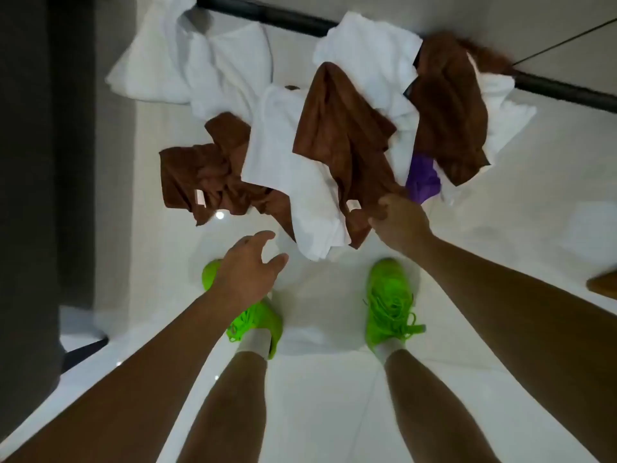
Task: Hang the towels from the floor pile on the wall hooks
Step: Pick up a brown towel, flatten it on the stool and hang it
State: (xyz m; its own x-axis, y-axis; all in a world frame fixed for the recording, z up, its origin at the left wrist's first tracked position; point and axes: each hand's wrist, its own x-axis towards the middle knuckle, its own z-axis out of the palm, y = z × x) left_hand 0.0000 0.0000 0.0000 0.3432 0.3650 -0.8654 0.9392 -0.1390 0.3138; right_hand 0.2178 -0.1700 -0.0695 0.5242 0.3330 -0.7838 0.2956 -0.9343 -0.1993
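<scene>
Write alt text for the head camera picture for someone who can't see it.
A person bends over a floor pile of white and brown towels; the right hand grips a brown towel, the left hand reaches open. Green shoes stand below.

Indoor room, likely home or hotel bathroom. Glossy white tiled floor (334,379) with thin grout lines, ceiling light reflected. Dark baseboard strip (567,91) along pale wall. Heap of white, brown and purple terry towels (300,162) on floor near baseboard.

Soft matt cloth towels (344,138) on glossy white tile floor (320,379).
</scene>
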